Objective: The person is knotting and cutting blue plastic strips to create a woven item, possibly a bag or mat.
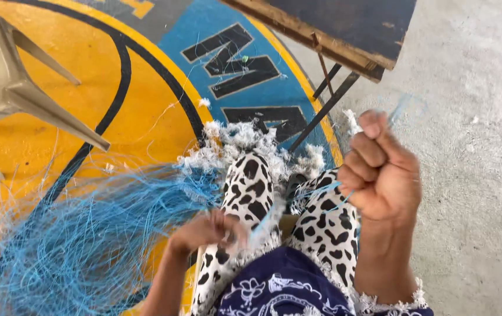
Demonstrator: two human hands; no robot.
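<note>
Outdoors on grey concrete floor (485,193), beside a yellow and blue painted mat (87,105). Right hand (383,169) raised above the spotted trousers (251,193), clenched into a fist on thin blue line (333,190) drawn taut toward the lap. Left hand (207,231) low against the left thigh of the trousers, blurred, grip closed on the same line. Blue fishing net (87,234) heaped left of the trousers. White frayed fluff (245,137) just beyond the knees. Plastic chair (5,82) far left, dark wooden board (333,29) beyond the trousers.
</note>
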